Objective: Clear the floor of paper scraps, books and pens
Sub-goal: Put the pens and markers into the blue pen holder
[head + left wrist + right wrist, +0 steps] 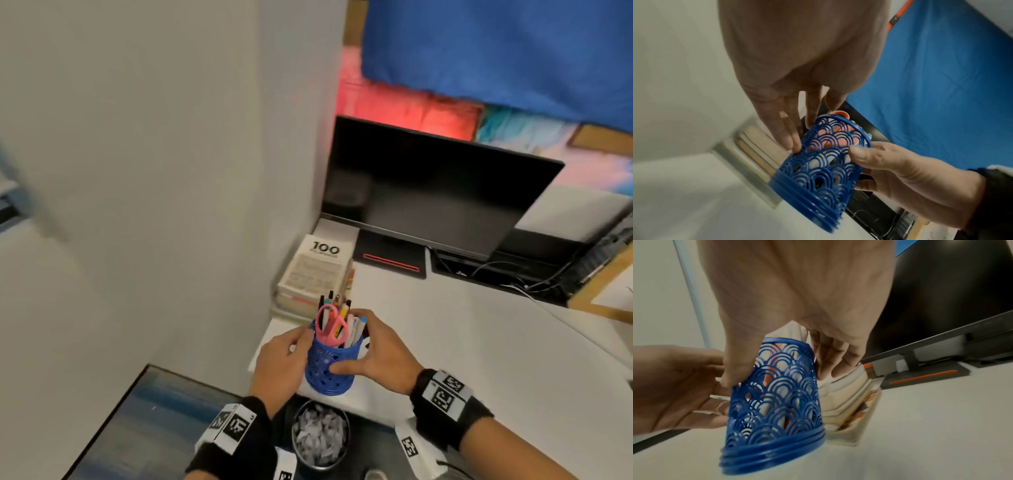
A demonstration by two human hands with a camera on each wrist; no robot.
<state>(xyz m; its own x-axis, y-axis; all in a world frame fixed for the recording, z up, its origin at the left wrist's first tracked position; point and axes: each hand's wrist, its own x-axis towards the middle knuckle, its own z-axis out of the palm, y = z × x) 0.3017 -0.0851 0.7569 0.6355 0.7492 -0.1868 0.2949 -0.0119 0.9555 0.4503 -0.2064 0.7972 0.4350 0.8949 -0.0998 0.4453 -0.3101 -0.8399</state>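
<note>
Over the desk (462, 342), both hands grip the pen holder (330, 370)

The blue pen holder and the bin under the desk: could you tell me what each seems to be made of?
Pen holder: likely moulded plastic, uniform blue with cut-out arches and slight sheen. Bin: possibly metal, judging by its dark, shiny rim; too blurred for certainty.
</note>
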